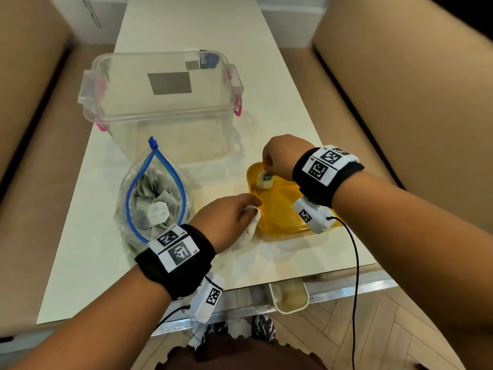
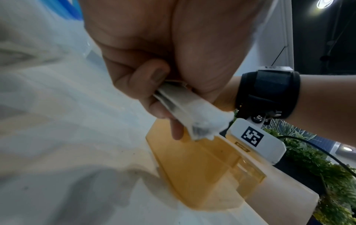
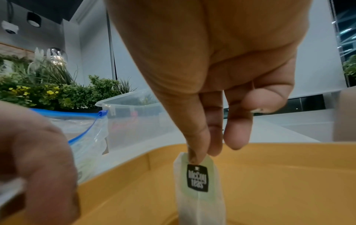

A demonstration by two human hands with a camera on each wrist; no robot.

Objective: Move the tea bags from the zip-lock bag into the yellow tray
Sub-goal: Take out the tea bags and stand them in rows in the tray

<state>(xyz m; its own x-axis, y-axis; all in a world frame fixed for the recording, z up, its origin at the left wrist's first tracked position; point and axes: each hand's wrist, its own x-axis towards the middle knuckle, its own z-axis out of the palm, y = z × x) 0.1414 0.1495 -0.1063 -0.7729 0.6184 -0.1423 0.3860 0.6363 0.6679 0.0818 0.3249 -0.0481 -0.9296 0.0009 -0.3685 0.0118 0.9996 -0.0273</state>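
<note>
Two tea bags are out of the zip-lock bag (image 1: 154,198) and in transit, one per hand, while many more sit inside it. Taking the yellow tray (image 1: 280,222) as the landmark and working from the left: the zip-lock bag stands open just left of the tray on the table (image 1: 80,249), its blue zipper track gaping wide, with the clear plastic bin (image 1: 162,102) behind both. Next, the left hand (image 1: 226,220) hovers at the tray's left rim, thumb and curled fingers pinching a pale tea bag (image 2: 192,112) that hangs over the edge (in the left wrist view it looks as if more than one layer is held, though I cannot tell whether that is a second bag). Furthest right, the right hand (image 1: 280,156) is above the tray's far left corner, pinching the top of a tagged tea bag (image 3: 198,182) between thumb and forefinger, with its lower end down inside the tray; whether it touches the floor is hard to say.

To do this step well, I would lower each bag until it rests on the tray floor before loosening the pinch, so it lies flat rather than tipping over the low rim. The left hand should move further inward first.
</note>
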